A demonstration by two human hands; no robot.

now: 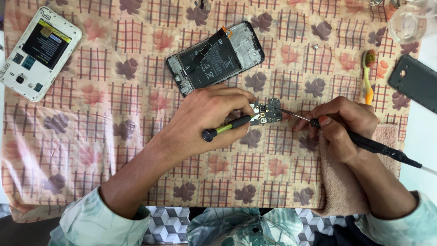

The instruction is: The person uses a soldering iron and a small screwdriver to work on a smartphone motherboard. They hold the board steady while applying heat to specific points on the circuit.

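Observation:
A small dark circuit board (267, 111) lies on the patterned cloth at the centre. My left hand (207, 116) holds a green and black tool (227, 126) whose tip presses on the board's left side. My right hand (339, 125) grips a black soldering iron (364, 143), its thin metal tip touching the board's right edge. An opened black phone (216, 57), back cover off and battery showing, lies just above my left hand.
A white phone (36, 50) with its back off sits at the top left. A toothbrush (368, 75), a black back cover (416, 82) and a clear glass (412, 20) are at the right. A pink towel (346, 182) lies under my right forearm.

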